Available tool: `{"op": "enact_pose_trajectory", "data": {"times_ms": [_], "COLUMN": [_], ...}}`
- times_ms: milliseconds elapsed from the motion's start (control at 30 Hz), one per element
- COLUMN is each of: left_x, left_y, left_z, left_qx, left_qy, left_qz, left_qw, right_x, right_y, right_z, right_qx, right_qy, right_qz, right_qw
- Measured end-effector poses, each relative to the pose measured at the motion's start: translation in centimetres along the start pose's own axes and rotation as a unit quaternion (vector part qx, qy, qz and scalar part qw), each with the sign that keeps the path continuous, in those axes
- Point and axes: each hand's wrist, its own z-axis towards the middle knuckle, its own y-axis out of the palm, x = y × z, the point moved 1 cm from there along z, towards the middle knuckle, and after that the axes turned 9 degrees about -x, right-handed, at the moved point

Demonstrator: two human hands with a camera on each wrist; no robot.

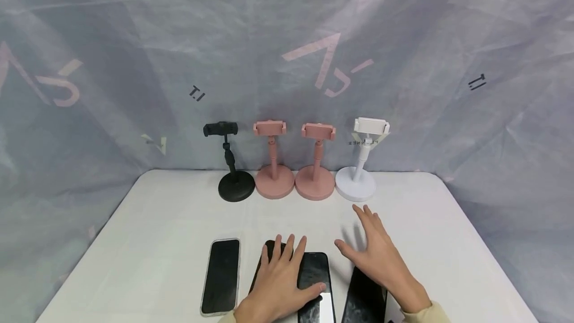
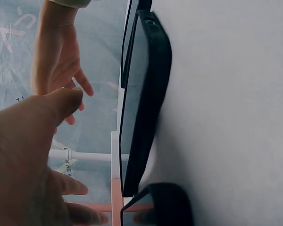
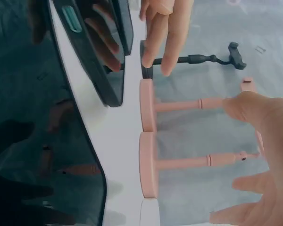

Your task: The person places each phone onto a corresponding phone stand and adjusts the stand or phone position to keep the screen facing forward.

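My left hand [image 1: 279, 283], fingers spread, hovers over two dark phones. One dark phone [image 1: 270, 246] is mostly hidden beneath it; the other phone [image 1: 315, 268] shows to its right, with a bright reflection on its screen. In the left wrist view a gap shows between the hand and a black-edged phone [image 2: 153, 70]. Over the upper end of another dark phone [image 1: 363, 298] is my right hand [image 1: 381, 258], thumb and fingers apart and holding nothing. To the left lies a phone in a pale-edged case [image 1: 221, 275], away from both hands.
Along the table's back edge stand a black phone stand [image 1: 236, 186], a pink phone stand [image 1: 274, 183], a second pink stand [image 1: 315, 184] and a white stand [image 1: 356, 185]. Behind the white table [image 1: 148, 233] hangs a grey printed cloth [image 1: 251, 39].
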Motion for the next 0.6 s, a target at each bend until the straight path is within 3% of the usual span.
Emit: {"op": "enact_pose_trajectory", "data": {"times_ms": [167,333,600], "left_x": [0.4,0.9,2.1], "left_y": [-0.5,-0.9,0.0], "left_z": [0.9,1.4,2.5], "left_qx": [0.027,0.049,0.021], "left_qy": [0.012,0.020,0.043], "left_qz": [-0.016,-0.004,0.040], "left_qw": [0.9994,0.9986,0.9980], "right_x": [0.5,1.0,1.7], "right_y": [-1.0,-2.0,-3.6], "right_z": [1.1,2.1,3.5], "right_qx": [0.010,0.015,0.024], "right_qy": [-0.004,0.005,0.018], "right_qz": [0.026,0.037,0.038], "right_qw": [1.000,0.999,0.999]}}
